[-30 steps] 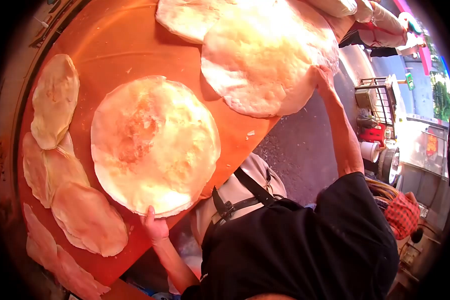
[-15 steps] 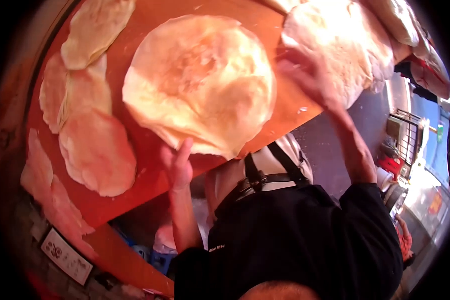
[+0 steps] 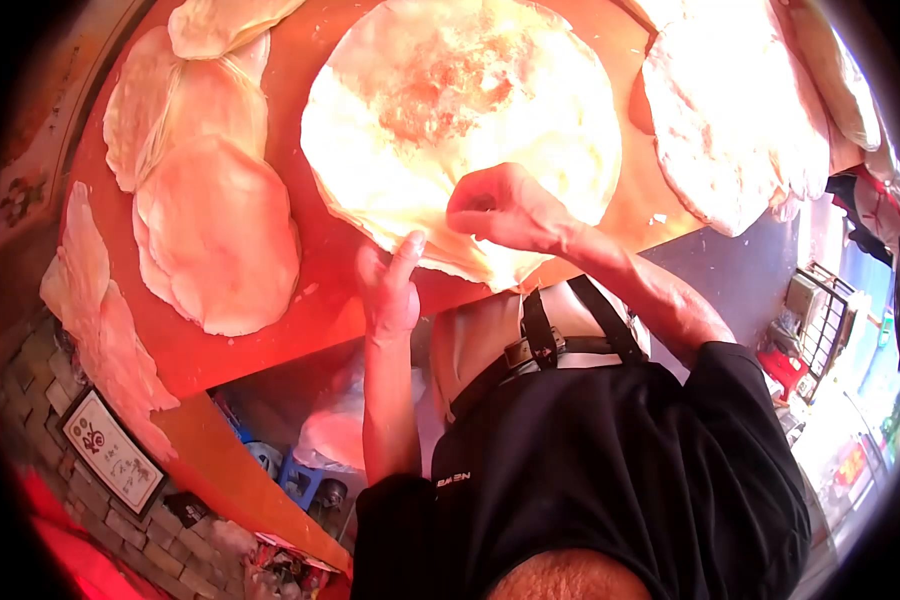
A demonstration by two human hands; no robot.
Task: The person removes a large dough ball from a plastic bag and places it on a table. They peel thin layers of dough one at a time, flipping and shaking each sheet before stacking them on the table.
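A large round flatbread or dough sheet (image 3: 530,110), browned in its middle, lies on the orange table (image 3: 270,365). My left hand (image 3: 390,292) is at its lower left edge, thumb raised and apart from the fingers; no grip on the sheet shows. Above the sheet's lower part is my right hand (image 3: 500,208), its fingers curled closed. What they hold, if anything, is hidden. Around the lower edge the dough looks folded and layered.
Overlapping pale dough sheets (image 3: 215,240) lie at the left, with thin pieces (image 3: 110,330) along the table's left edge. More large sheets (image 3: 720,110) lie at the right. A framed sign (image 3: 113,450) stands at the lower left.
My right hand has moved left and down from the right-hand sheets to the central sheet, and its fingers have curled. The view has shifted, so the table and sheets appear displaced.
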